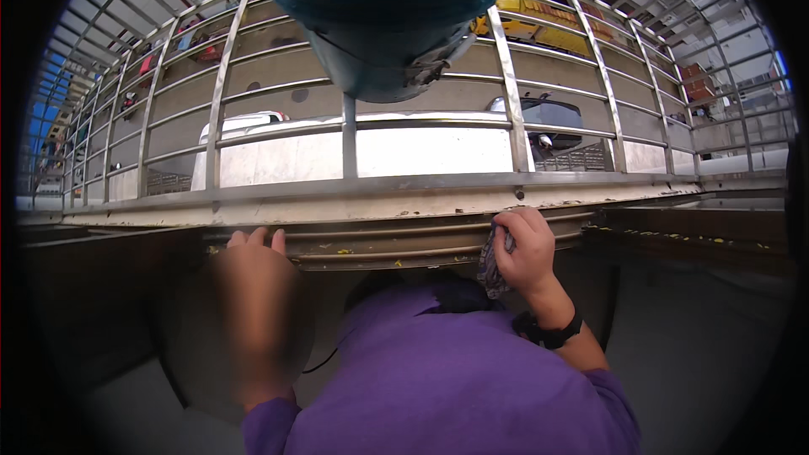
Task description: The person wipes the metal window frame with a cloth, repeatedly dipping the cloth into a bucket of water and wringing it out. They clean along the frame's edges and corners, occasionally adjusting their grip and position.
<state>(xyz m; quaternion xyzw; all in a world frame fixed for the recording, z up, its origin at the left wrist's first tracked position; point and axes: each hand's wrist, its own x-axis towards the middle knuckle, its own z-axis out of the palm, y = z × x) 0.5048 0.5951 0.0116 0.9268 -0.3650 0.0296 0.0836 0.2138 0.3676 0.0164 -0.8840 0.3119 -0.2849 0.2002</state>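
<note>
My right hand (527,251) is closed around a crumpled, dark patterned cloth (491,268). It is at the right part of the brown window track (379,241), and the cloth hangs down past the track's near edge. To the left, my left hand (254,246) has its fingertips laid on the same track, apart and with nothing seen in them. A blur covers the back of that hand and its wrist. Small yellow flakes (344,251) are scattered along the grooves.
A teal bucket (362,50) is above the ledge, in front of a metal window cage (510,76). Dark sliding panes (109,274) flank the opening at left and right. Parked vehicles (552,114) and a street show far below through the bars.
</note>
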